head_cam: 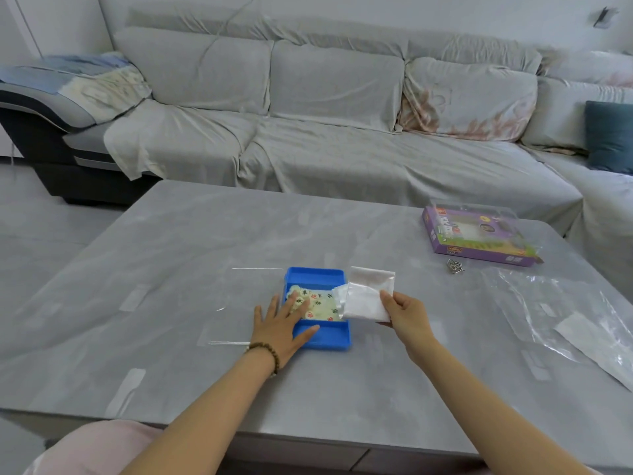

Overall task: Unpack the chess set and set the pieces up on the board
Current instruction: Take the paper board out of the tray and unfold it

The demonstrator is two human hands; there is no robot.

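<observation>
Head view, left hand: your left hand [284, 323] lay flat with straight, spread fingers, gripping nothing; the fingertips rested on the pieces and the thumb lay over the box's near rim.
Head view, wrist: a brown bead bracelet [265, 353] circled your left wrist.
Head view, right hand: your right hand [407, 317] pinched the folded white sheet [368, 296] at its lower right corner, thumb on top.
Sheet: it was held tilted just right of the box, its left edge overlapping the box's right rim.
Box: the open blue plastic box [329, 335] sat on the grey table [171, 255], low in the centre of the frame.
Pieces: the round cream pieces [320, 305] with red and black characters lay heaped inside the box.
Lid: a clear flat lid [239, 303] lay touching the box's left side.
Right of frame: a purple cardboard box [479, 248], a small metal ring puzzle [455, 265] just in front of it, and a crumpled clear plastic bag [565, 313] lay on the table.
Top of frame: a grey-covered sofa [325, 108] stood behind the table.
</observation>
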